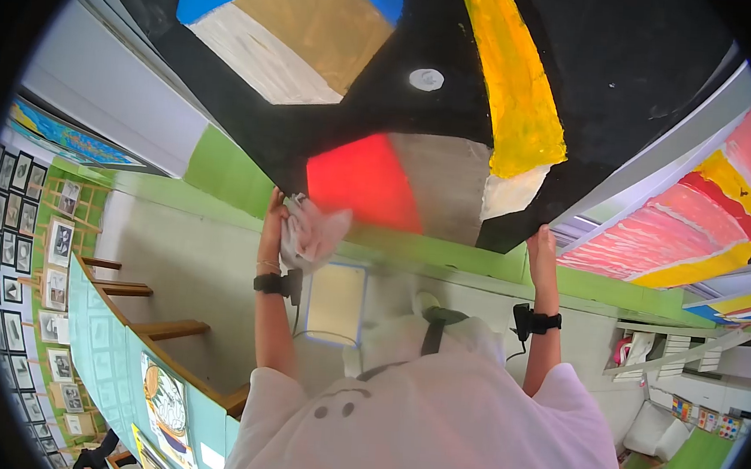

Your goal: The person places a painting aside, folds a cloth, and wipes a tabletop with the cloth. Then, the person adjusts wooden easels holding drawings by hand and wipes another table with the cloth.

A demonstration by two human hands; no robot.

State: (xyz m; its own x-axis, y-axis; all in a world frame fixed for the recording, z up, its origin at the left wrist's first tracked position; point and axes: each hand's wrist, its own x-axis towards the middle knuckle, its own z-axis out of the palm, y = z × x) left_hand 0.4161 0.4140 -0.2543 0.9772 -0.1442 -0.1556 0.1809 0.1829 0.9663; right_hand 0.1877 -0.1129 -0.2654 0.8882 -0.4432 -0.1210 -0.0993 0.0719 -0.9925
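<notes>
A large black painting [365, 118] with blue, tan, white, red, grey and yellow shapes fills the upper middle of the head view. My left hand [274, 220] is at its lower left corner, fingers closed, with a crumpled whitish tissue or thin plastic [315, 233] bunched against it. At the lower right corner, my right hand [544, 246] grips the painting's edge; its fingertips are partly hidden. Both arms reach forward, each with a black band on the wrist.
To the left stands a light-blue table [115, 347] with a drawing [167, 411] on it. A pink and yellow painting [677, 227] is at the right. Beneath my arms, a cream rectangle with a blue border [336, 303] lies on the pale floor. Framed pictures line the far left.
</notes>
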